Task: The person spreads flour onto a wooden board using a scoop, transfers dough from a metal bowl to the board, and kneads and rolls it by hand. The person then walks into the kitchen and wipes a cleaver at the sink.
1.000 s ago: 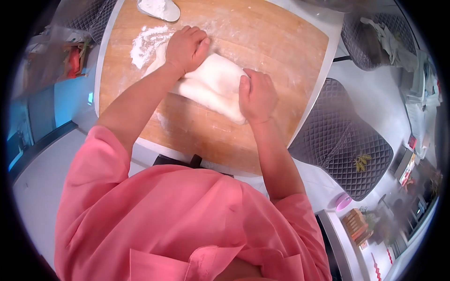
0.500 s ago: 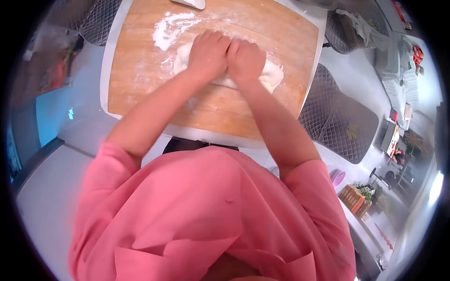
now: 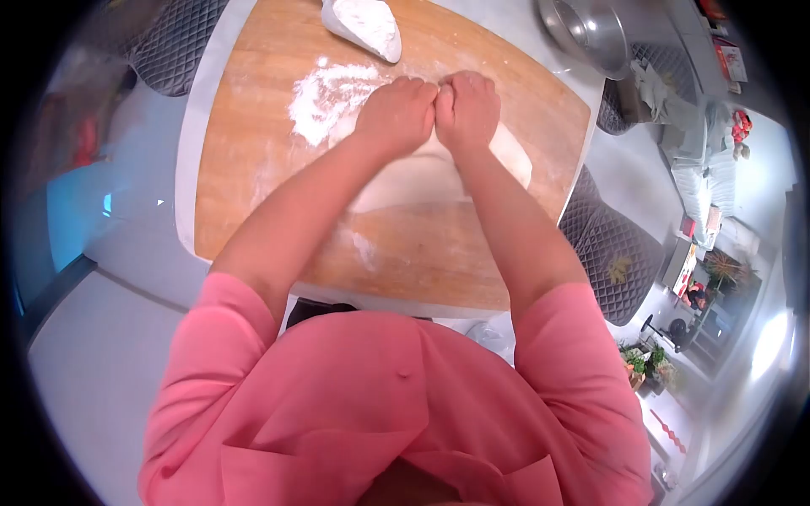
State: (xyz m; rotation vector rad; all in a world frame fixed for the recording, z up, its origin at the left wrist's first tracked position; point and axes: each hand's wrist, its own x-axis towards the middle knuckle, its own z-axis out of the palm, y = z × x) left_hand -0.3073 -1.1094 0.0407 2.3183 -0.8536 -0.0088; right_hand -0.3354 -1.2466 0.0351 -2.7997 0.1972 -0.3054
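A wide white lump of dough [image 3: 409, 184] lies on a floured wooden board [image 3: 405, 268]. My left hand [image 3: 396, 118] and my right hand [image 3: 469, 113] are side by side on its far part, thumbs close together. Both hands have their fingers curled over the dough, and the fingertips are hidden from me. The dough bulges out to the right of my right hand and spreads towards me below both wrists. Loose flour [image 3: 319, 105] is scattered on the board left of my left hand.
A scoop of flour [image 3: 367, 27] rests at the board's far edge. Beyond the far right corner stands a metal bowl [image 3: 588, 35]. Quilted chairs [image 3: 609, 253] flank the table on both sides. My body is close to the near edge.
The view has shifted, bringing more of the scoop and the metal bowl into sight. The dough now reaches further towards me below my hands, which grip its far part.
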